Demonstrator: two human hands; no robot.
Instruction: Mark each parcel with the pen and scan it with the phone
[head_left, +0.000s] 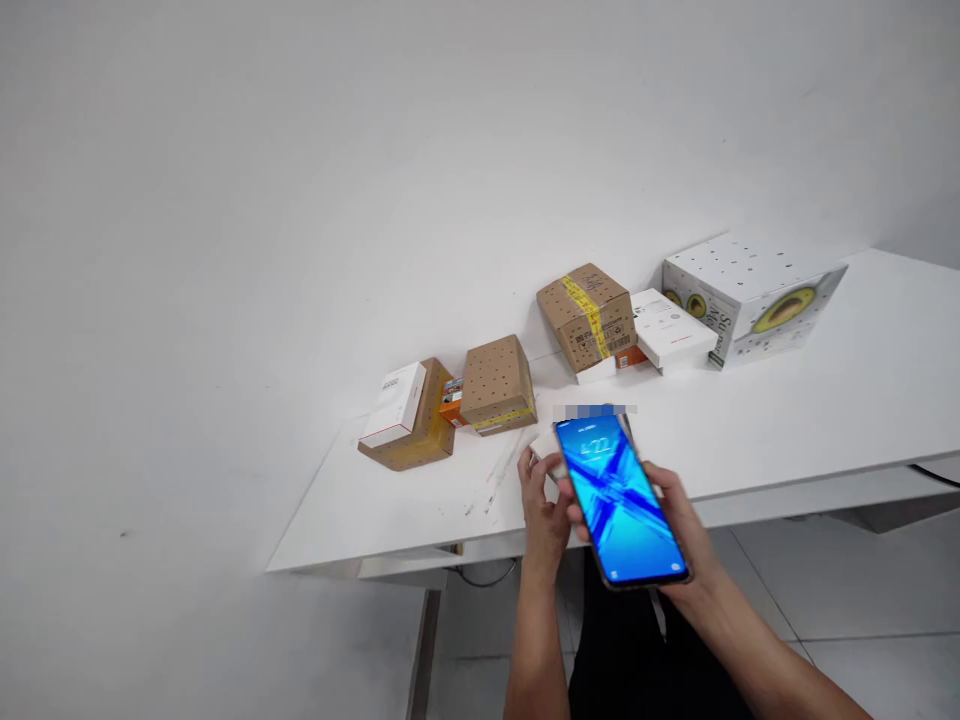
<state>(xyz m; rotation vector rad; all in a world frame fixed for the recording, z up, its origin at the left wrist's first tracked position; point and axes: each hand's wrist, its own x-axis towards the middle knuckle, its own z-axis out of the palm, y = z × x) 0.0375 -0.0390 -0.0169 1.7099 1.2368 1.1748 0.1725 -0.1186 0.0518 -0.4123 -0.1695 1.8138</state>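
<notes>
My right hand [686, 525] is closed around a smartphone [619, 505] and holds it screen up, tilted, above the table's front edge. The lit screen shows a blue pattern and a clock. Fingertips of that hand curl round the phone's left side. Just left of the phone, my left hand [541, 505] has its fingers bent on a small white box [545, 443]. Most of this box is hidden behind the phone and the fingers.
On the white table [795, 420] against the wall stand several brown cartons, one a dotted carton [495, 385] and one a taped carton [589, 315]. Flat white boxes [675, 325] and a large avocado-print box [757, 295] are further right. A dark cable [487, 580] hangs below the tabletop.
</notes>
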